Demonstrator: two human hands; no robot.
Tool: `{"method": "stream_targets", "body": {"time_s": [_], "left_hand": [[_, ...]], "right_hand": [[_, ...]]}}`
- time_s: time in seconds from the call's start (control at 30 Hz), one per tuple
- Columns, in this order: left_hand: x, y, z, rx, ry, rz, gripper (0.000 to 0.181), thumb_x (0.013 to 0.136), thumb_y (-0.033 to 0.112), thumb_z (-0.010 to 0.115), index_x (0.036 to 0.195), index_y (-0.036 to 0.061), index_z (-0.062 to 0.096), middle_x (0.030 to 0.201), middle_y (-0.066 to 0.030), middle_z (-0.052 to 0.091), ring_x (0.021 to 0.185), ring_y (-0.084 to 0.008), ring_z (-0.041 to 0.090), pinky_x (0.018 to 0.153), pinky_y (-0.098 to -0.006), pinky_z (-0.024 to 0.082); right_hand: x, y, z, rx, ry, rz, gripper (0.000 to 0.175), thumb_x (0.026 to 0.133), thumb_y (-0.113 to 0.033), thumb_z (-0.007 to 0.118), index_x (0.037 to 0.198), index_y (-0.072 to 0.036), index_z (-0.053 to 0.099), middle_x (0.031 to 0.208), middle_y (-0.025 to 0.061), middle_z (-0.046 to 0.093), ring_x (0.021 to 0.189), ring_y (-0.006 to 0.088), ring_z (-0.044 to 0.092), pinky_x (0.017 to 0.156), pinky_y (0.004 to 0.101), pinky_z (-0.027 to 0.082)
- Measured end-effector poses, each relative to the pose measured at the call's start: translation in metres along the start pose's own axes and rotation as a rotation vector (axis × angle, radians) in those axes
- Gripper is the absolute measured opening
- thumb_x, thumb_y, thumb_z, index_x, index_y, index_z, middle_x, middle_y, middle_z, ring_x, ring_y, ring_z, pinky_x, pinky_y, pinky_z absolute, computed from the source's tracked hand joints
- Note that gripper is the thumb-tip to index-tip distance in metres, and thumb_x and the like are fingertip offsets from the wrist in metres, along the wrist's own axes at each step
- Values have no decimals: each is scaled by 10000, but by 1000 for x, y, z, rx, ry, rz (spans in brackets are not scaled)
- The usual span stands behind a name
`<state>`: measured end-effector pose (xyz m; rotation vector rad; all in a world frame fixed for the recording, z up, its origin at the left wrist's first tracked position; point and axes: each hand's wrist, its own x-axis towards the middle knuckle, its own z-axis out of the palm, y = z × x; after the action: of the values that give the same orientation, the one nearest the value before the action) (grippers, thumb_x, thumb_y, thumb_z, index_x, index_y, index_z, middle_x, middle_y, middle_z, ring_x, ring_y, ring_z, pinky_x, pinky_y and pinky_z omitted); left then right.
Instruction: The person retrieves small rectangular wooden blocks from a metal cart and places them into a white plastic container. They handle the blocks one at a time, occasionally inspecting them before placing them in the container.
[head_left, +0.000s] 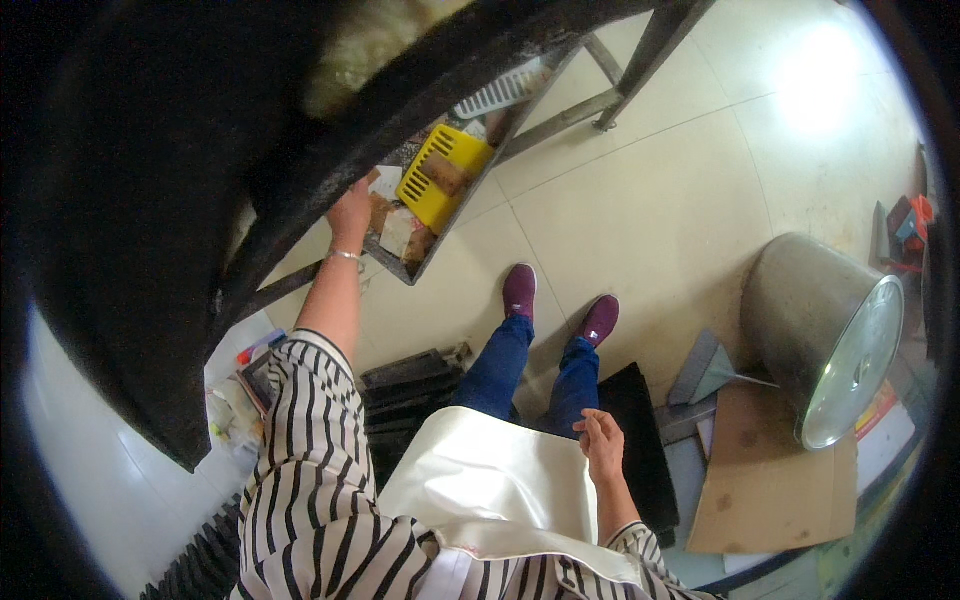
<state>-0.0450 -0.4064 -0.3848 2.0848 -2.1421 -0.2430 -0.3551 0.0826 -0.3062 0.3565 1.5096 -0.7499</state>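
Observation:
My left hand (351, 214) reaches under the edge of a dark table frame (420, 71), towards a metal shelf tray (414, 271). Its fingertips are partly hidden, so what it touches cannot be told. Beside it in the tray lie paper and card scraps (396, 231), a yellow slotted plastic basket (471, 154) and, farther along, a white slotted basket (501, 91). My right hand (602, 442) hangs by the hem of a white apron (502, 465), its fingers loosely curled and nothing seen in them.
Right of me a large lidded metal pot (802, 315) stands near a broom (701, 367) and a flat cardboard sheet (772, 480). Stacked black trays (412, 390) lie left of my legs; a black panel (637, 442) is on the right. Table legs (649, 56) rise from the tiled floor.

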Motion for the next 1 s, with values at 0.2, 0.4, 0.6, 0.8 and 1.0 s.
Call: {"method": "stream_targets", "body": {"time_s": [0.2,0.4,0.6,0.8,1.0], "left_hand": [[47,60,8,139,-91,161,486,934,296,623,1327,23,541,1324,-232,533,1146,-363,562,970,-427,462],[35,68,-6,175,-283,-83,580,871,368,698,1279,-5,523,1219,-215,594,1107,-365,579,945,-434,471],[29,47,-9,58,-286,-67,578,814,317,779,1244,8,546,979,-114,700,919,-294,670,821,-413,527],[54,39,2,-31,-262,-177,496,760,227,836,1126,-12,600,935,-115,673,883,-260,647,804,-384,518],[41,50,-6,-52,-170,-155,304,834,217,772,947,26,564,830,-93,614,860,-246,643,760,-381,506]], "right_hand": [[-1,4,1,9,37,29,159,986,-164,558,1068,-40,614,827,70,648,523,62,455,470,204,347],[0,8,3,18,23,0,153,980,-162,566,1056,-40,617,833,73,653,528,61,464,472,201,351],[0,10,0,7,37,19,153,978,-159,566,1060,-41,619,830,76,655,528,60,464,469,206,347],[2,16,-1,13,30,20,153,982,-163,567,1060,-44,620,835,74,658,520,60,459,466,209,345],[4,18,4,39,11,8,141,984,-165,571,1047,-52,626,820,67,660,516,60,461,463,212,343]]}}
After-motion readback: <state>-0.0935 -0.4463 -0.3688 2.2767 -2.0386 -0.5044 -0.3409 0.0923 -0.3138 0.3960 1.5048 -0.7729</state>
